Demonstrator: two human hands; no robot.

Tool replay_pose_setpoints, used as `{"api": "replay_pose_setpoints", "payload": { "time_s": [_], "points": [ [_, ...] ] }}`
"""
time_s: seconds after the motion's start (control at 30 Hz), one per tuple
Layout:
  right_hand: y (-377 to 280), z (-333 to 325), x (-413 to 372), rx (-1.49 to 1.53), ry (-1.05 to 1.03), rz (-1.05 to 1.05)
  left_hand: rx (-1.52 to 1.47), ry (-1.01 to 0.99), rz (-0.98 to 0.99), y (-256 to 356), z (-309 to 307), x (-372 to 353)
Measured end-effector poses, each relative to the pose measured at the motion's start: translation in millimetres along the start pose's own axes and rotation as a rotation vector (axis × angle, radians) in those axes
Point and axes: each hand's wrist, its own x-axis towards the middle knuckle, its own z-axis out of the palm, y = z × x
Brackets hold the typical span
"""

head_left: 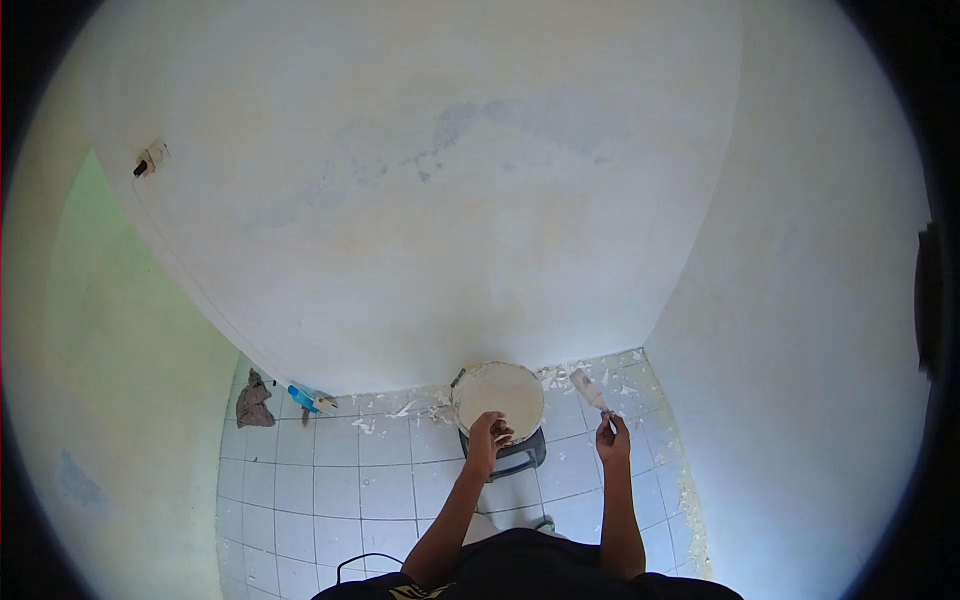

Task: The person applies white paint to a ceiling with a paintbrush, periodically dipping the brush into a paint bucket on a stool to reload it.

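At the far left, a crumpled rag (255,400) lies on the tiled floor (330,490) against the foot of the wall (420,200), with a blue-handled tool (303,398) just beside it. Bare tiles stretch from there toward the centre. There a round bucket (498,392) of white paste stands on a dark stool (520,458), close to the wall. The left hand (490,432) rests on the bucket's near rim, and its fingers curl over the edge and appear to grip it. To the right, apart from the bucket, the right hand (612,437) is clenched around the handle of a brush (588,388). The brush's long axis slants up and leftward from the fist, its head level with the bucket's right side. Beyond it, plaster flakes (625,375) litter the corner where the right wall closes in.
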Motion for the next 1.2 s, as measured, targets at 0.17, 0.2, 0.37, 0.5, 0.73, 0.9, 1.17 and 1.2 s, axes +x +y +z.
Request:
{"api": "replay_pose_setpoints", "payload": {
  "time_s": [0.17, 0.2, 0.37, 0.5, 0.73, 0.9, 1.17, 1.2],
  "points": [
    [18.9, 10.2, 11.3, -0.066, -0.017, -0.014, 0.024, -0.01, 0.051, 31.2, -18.4, 9.4],
    [28.0, 13.2, 10.5, -0.072, -0.007, -0.011, 0.02, -0.001, 0.043, 39.6, -24.7, 13.2],
    [74.8, 27.0, 9.8, -0.167, 0.051, -0.005, 0.006, 0.042, 0.056, 64.2, -51.1, 41.2],
    [98.8, 16.7, 23.9, -0.309, 0.018, -0.004, -0.019, 0.099, 0.032, 67.0, -68.0, 60.9],
    [140.3, 47.0, 82.5, -0.894, 0.096, -0.1, 0.172, 0.325, 0.123, 55.1, -123.6, 139.9],
    [188.6, 42.2, 156.9, -1.119, -0.15, -0.04, 0.511, 0.378, 0.026, 3.7, -161.3, 165.2],
    [253.3, 8.5, 198.9, -1.474, -0.258, 0.001, 1.127, 0.299, -0.033, -70.6, -178.5, 172.1],
    [256.7, 3.9, 200.9, -1.476, -0.251, 0.016, 1.14, 0.263, 0.007, -76.8, -180.7, 171.9]
  ]
}}
